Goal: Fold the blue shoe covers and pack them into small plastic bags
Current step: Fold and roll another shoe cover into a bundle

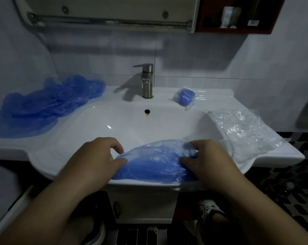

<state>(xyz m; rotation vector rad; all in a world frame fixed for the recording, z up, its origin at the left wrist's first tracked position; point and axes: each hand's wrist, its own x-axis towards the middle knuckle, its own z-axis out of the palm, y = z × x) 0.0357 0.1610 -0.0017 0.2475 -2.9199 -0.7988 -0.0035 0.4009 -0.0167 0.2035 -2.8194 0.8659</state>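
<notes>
A blue shoe cover (pixel 155 161) lies flattened on the front rim of the white sink (pixel 89 167). My left hand (pixel 96 160) rests at its left end, thumb on the plastic and fingers curled above the edge. At the right end my right hand (pixel 209 161) pinches the bunched plastic with curled fingers and thumb. A heap of loose blue shoe covers (pixel 43 106) sits on the left counter. One packed small bag with a folded blue cover (pixel 185 97) lies right of the faucet. Clear plastic bags (pixel 243 131) lie on the right counter.
A steel faucet (pixel 147 80) stands behind the basin, with the drain overflow hole (pixel 147 111) below it. A towel rail (pixel 107 21) and a red shelf (pixel 238 16) hang on the wall. Shoes (pixel 209 209) show on the floor under the cabinet.
</notes>
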